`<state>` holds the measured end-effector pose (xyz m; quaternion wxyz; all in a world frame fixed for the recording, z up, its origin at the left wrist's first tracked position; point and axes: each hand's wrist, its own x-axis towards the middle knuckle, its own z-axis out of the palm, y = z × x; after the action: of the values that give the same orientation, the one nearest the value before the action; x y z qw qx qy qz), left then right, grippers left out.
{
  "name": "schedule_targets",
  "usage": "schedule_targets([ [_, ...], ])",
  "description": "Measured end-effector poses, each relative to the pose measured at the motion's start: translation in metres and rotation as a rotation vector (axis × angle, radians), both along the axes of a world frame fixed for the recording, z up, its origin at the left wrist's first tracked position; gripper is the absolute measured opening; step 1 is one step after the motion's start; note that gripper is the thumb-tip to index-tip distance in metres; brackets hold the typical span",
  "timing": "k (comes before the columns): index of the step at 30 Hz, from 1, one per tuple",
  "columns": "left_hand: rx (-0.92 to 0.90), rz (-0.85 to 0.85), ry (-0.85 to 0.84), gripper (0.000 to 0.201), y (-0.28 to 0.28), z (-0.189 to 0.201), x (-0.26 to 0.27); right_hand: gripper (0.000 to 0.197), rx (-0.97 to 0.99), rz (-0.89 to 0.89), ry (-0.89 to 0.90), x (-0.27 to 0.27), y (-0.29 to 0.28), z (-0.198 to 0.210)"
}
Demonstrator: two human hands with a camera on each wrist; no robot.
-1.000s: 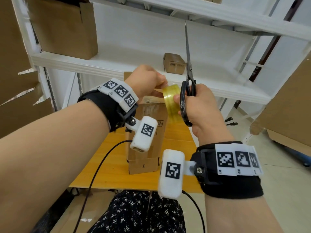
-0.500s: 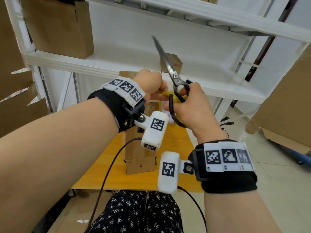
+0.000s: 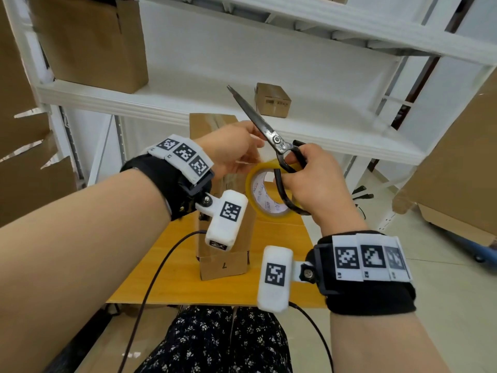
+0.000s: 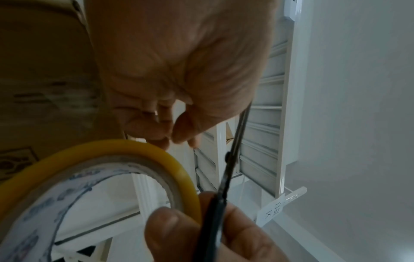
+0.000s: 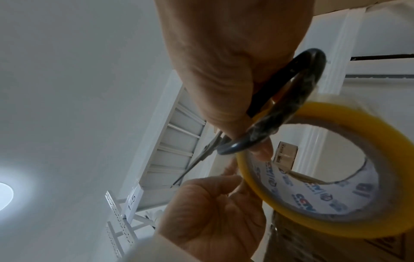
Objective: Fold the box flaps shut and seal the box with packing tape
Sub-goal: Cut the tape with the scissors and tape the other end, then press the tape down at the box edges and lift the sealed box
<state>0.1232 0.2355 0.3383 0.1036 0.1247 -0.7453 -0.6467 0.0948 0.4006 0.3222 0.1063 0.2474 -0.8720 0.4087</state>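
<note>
A tall cardboard box [image 3: 223, 267] stands upright on the wooden table [image 3: 174, 278], mostly hidden behind my left wrist. At the box top, my left hand [image 3: 236, 149] pinches the free end of the clear tape strip, thumb against fingertips [image 4: 172, 136]. My right hand [image 3: 309, 179] grips the black scissors [image 3: 258, 119] by their loops, blades together and slanting up-left over the strip. The same hand holds the yellow tape roll [image 3: 258, 205], whose open core faces me. The roll [image 4: 112, 147] and the scissors [image 4: 226, 177] fill the left wrist view. In the right wrist view, a scissor loop [image 5: 280, 113] lies against the roll [image 5: 313, 225].
A white shelf rack [image 3: 134, 103] stands right behind the table, carrying a small carton [image 3: 273, 99] and a large carton [image 3: 91, 41]. Flat cardboard leans at the left [image 3: 27, 170] and right [image 3: 457, 170]. Camera cables hang from both wrists over the table's near edge.
The scissors have swung from pointing straight up to slanting up-left over the tape strip. The roll has turned so its core faces me. My left hand stays at the box top.
</note>
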Motion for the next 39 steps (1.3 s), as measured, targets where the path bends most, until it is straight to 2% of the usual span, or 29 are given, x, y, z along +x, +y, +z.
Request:
schedule_targets([
  [3,-0.044,-0.081,0.050,0.030,0.000,0.001,0.004,0.026,0.003,0.025,-0.011,0.001,0.002,0.004],
  [7,-0.020,-0.214,0.094,0.035,-0.005,0.001,0.011,0.027,0.013,0.036,-0.015,0.000,0.006,0.008],
  [10,-0.170,-0.263,0.086,0.037,-0.008,-0.001,0.012,0.023,0.027,0.044,-0.033,0.000,0.009,0.009],
  [13,-0.327,-0.262,0.116,0.023,-0.009,-0.006,0.010,0.022,0.035,0.056,-0.070,0.001,0.011,0.008],
  [16,-0.386,-0.267,0.148,0.015,-0.011,-0.010,0.007,0.021,0.018,0.061,-0.130,-0.002,0.016,0.007],
  [22,-0.474,-0.291,0.202,0.009,0.003,-0.015,0.001,0.022,-0.008,0.075,-0.294,-0.012,0.032,0.005],
  [26,-0.500,-0.320,0.166,0.009,0.013,-0.035,-0.006,0.021,-0.003,0.096,-0.469,-0.025,0.044,-0.007],
  [29,-0.496,-0.352,0.083,0.009,0.018,-0.059,-0.012,0.012,-0.044,0.004,-0.609,-0.039,0.050,-0.031],
  [31,-0.531,-0.374,0.025,0.009,0.019,-0.076,-0.015,0.015,-0.076,-0.109,-0.668,-0.049,0.051,-0.056],
  [33,-0.545,-0.370,-0.027,0.009,0.019,-0.094,-0.019,0.022,-0.005,-0.224,-0.694,-0.058,0.051,-0.084],
  [39,-0.531,-0.410,-0.155,0.012,0.014,-0.129,-0.027,0.027,0.545,-0.326,-0.691,-0.071,0.048,-0.169],
])
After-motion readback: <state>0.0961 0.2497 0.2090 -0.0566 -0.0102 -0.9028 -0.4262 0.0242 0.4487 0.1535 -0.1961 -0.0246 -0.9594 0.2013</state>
